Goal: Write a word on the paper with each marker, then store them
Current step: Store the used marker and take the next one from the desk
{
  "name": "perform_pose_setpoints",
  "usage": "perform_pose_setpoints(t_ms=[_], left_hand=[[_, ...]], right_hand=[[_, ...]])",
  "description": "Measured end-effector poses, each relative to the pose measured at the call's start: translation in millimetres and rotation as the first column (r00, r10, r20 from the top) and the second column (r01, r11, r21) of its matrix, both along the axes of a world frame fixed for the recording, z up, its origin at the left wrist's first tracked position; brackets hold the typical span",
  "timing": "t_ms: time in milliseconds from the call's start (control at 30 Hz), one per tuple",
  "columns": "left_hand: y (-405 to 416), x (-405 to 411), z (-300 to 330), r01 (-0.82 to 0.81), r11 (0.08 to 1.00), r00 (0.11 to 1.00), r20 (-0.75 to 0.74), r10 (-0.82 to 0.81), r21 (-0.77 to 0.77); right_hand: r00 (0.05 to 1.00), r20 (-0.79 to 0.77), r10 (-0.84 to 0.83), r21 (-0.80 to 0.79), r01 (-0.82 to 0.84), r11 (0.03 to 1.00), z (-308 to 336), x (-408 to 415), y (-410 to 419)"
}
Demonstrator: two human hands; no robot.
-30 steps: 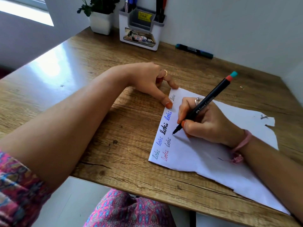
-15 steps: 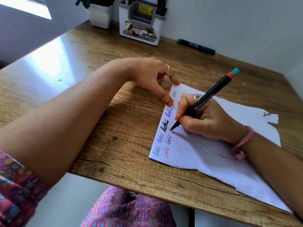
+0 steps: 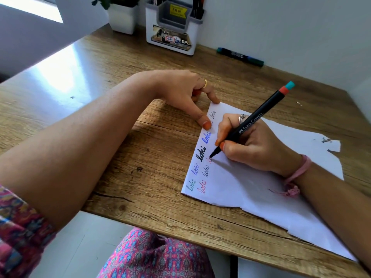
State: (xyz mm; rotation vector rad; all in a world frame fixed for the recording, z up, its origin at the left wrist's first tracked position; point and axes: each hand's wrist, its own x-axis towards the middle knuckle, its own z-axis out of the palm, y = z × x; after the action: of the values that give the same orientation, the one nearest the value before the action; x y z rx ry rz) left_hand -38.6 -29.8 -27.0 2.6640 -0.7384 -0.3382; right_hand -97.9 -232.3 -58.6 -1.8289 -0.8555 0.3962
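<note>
On paper (image 3: 251,187): right hand (image 3: 253,145) fingers pinching marker (image 3: 251,125), tip touching sheet; left hand (image 3: 186,95) forefinger pressing edge.

Your left forearm (image 3: 90,141) lies slantwise across the counter (image 3: 152,157), barring the way from the near edge to the back left. Behind it, bare wood runs up to the plant pot (image 3: 122,19) and the organiser (image 3: 172,35) against the wall. A dark marker (image 3: 240,56) lies along the wall farther right; the paper (image 3: 251,189) covers the near right.
</note>
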Motion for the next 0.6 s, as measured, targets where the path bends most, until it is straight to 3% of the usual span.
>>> perform_pose_setpoints(t_ms=[600], left_hand=[[-0.9, 1.0, -0.7, -0.004, 1.0, 1.0, -0.019, 0.004, -0.017]], right_hand=[[0.996, 0.069, -0.055, -0.006, 0.056, 0.998, -0.5, 1.2, 0.2]])
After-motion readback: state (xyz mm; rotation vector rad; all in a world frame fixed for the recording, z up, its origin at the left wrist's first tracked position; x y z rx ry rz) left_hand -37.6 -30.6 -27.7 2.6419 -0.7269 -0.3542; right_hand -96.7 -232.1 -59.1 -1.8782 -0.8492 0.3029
